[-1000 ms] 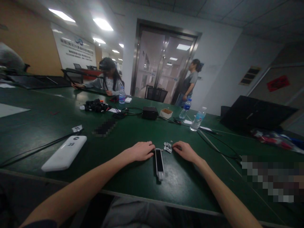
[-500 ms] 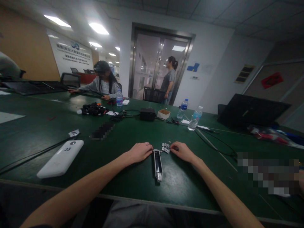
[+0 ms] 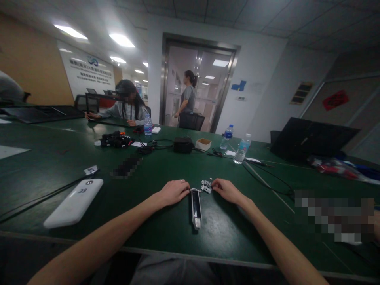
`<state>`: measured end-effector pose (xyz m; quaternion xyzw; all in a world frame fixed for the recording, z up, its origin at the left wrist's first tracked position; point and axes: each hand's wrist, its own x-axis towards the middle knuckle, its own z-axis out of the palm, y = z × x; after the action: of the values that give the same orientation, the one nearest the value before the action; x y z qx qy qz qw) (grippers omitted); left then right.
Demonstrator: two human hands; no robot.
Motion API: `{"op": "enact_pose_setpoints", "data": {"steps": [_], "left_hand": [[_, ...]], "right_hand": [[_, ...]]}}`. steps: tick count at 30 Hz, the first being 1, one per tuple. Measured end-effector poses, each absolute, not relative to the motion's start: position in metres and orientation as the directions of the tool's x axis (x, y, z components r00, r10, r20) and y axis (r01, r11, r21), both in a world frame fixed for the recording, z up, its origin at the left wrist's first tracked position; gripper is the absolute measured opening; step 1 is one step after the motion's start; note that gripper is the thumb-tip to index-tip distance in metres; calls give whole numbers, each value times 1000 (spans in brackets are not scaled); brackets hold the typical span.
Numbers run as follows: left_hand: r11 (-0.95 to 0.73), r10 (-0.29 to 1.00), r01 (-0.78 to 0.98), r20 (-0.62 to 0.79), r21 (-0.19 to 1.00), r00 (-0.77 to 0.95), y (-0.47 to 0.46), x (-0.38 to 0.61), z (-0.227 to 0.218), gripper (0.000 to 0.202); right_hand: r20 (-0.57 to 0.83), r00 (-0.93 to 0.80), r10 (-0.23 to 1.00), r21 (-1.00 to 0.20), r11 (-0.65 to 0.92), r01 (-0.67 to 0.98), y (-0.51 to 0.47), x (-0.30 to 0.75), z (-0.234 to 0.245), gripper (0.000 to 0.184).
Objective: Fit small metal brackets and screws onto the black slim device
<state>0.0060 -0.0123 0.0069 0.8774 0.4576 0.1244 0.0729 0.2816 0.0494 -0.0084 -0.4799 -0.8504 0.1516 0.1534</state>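
Observation:
A long, narrow silver-framed object point(image 3: 196, 208) with a dark inset lies on the green table, its pale blunt end toward me. My left hand point(image 3: 175, 192) rests beside its far end, fingers curled, the fingertips at its upper left corner. Just right of that end lies a small cluster of silver metal pieces with holes point(image 3: 206, 187). My right hand point(image 3: 228, 190) is at the right side of the cluster, thumb and fingers bent together at the pieces. What its fingertips pinch, if anything, is hidden. A tiny pale ring point(image 3: 211, 178) lies beyond the cluster.
A white numbered device point(image 3: 75, 204) lies left, near cables. Farther back are a black box point(image 3: 183, 145), a small open carton point(image 3: 203, 144), tangled black gear point(image 3: 114, 139) and water bottles point(image 3: 242, 149). One person point(image 3: 129, 105) sits across the table; another point(image 3: 187, 97) is by the door.
Both hands and the pieces between them stay in nearly the same place. The view shifts slightly. The person by the door has moved left.

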Motion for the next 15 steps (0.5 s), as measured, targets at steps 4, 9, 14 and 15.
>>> {"op": "enact_pose_setpoints", "data": {"steps": [4,9,14,15], "left_hand": [[-562,827,785,160,260,539,-11,5,5,23],[-546,838,790,152,279,525,-13,4,9,24],[-542,840,789,189,288,508,-17,6,15,27],[-554,832,784,220,280,509,-18,7,16,28]], "right_hand": [[189,-491,850,-437,521,733,52,284,-11,18],[316,-458,831,-522,556,647,50,281,-8,29],[440,-426,791,-620,610,493,43,269,-7,30],[447,-428,785,-647,615,451,41,265,-8,29]]}}
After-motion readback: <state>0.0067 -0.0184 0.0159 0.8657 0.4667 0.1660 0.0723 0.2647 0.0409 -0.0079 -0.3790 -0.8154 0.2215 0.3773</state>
